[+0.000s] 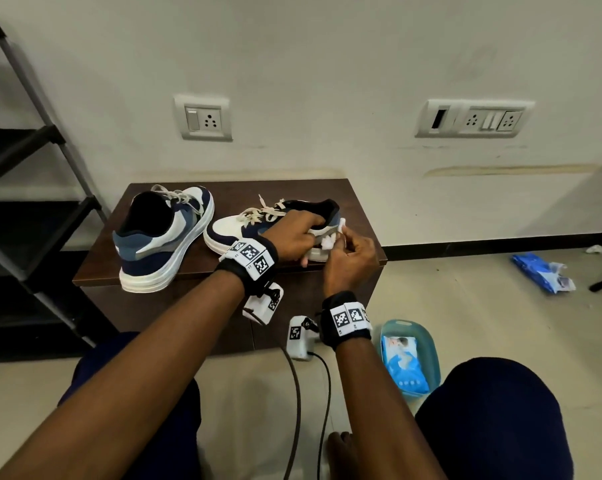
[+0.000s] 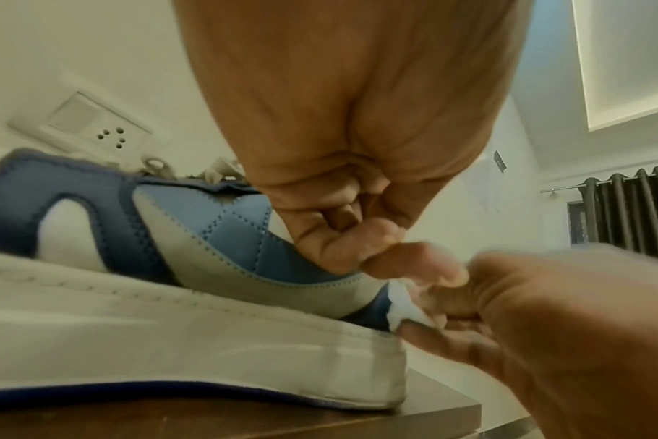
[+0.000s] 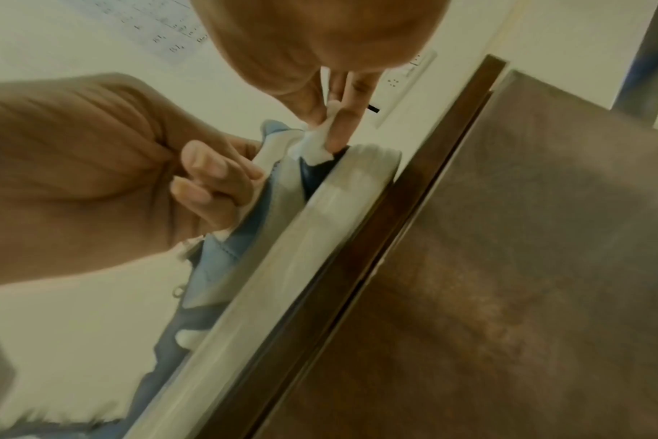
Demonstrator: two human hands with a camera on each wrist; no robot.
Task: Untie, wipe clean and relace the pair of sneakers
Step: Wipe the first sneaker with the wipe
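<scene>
Two blue, white and grey sneakers stand on a low brown table. The left sneaker stands alone, heel toward me, with beige laces in it. My left hand grips the right sneaker at its collar, fingers curled over the edge. Loose beige laces lie over its tongue. My right hand pinches a white wipe and presses it against the heel side of this sneaker, just above the white sole. In the right wrist view the wipe sits between thumb and fingers.
A teal tub with a blue wipe packet stands on the floor by my right knee. Another blue packet lies on the floor at right. A black shelf rack stands at left. Cables run between my legs.
</scene>
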